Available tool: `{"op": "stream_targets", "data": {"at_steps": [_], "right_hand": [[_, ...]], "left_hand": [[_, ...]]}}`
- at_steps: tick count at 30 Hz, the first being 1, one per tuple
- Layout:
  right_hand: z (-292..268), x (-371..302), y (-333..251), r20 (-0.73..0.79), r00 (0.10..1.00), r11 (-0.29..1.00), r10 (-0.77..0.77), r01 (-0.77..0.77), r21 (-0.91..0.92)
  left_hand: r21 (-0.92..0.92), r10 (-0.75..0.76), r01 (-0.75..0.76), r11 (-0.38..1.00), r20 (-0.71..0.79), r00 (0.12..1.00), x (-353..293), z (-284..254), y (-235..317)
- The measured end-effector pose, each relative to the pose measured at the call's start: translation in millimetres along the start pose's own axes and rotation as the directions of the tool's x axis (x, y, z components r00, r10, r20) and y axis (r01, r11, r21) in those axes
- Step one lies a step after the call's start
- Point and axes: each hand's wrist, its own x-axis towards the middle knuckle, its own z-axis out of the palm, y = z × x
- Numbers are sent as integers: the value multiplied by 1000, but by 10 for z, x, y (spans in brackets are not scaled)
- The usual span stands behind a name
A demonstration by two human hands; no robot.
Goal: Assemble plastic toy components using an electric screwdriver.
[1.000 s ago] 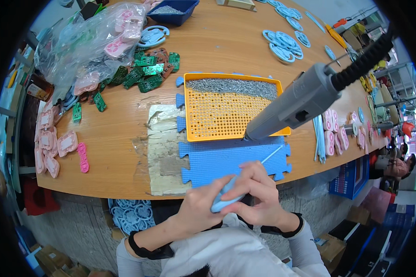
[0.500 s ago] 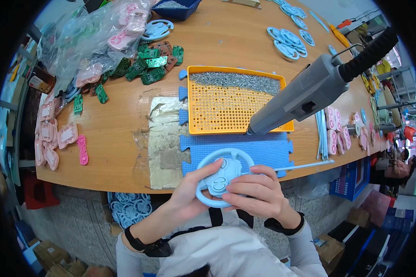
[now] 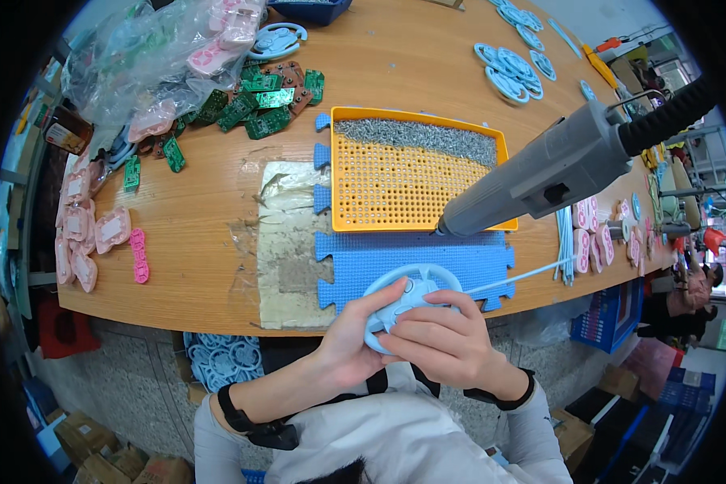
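Observation:
Both my hands hold a light-blue toy steering wheel (image 3: pixel 410 298) above the table's front edge. My left hand (image 3: pixel 351 335) grips its left side, thumb laid over the front. The fingers of my right hand (image 3: pixel 444 339) wrap around its right side and cover part of the face. From beside the right fingers a thin light-blue stick (image 3: pixel 520 276) reaches out to the right; where its near end sits is hidden. Under and beyond the wheel lies a blue foam mat (image 3: pixel 411 252). A yellow perforated tray (image 3: pixel 379 181) holds many small screws (image 3: pixel 419 139) along its far side.
A grey electric screwdriver (image 3: pixel 540 181) slants over the tray's right side. Green circuit boards (image 3: pixel 270 121), pink casings (image 3: pixel 79 222) and plastic bags (image 3: pixel 129 64) lie at left. More blue sticks (image 3: pixel 565 242), pink parts (image 3: pixel 582 242) and blue wheel parts (image 3: pixel 508 73) are at right.
The steering wheel has shifted slightly right and tilted, its face now more covered by my hands. The stick's outer end has swung upward, away from me.

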Motion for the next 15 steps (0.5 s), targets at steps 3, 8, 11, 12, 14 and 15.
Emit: {"op": "stream_targets", "data": {"at_steps": [3,8,11,12,14,15], "right_hand": [[-3,78,-35,18,1000,995,-6,8,-99],[1,87,-34,8,998,990,61,-59,-131],[-126,77,-15,-51,993,993,111,-112,-23],[-180,93,-36,-75,985,986,158,-153,66],[-217,104,-74,-56,980,982,191,-189,28],[-223,97,-84,-41,974,975,223,-223,-7]], "left_hand": [[-41,-16,17,999,17,1000,12,56,-19],[-23,-28,27,999,-44,999,53,150,47],[5,-59,59,998,-1,998,59,193,63],[25,-96,95,995,37,995,84,162,61],[47,-138,135,990,78,987,100,179,55],[58,-123,121,991,44,991,94,237,50]]}}
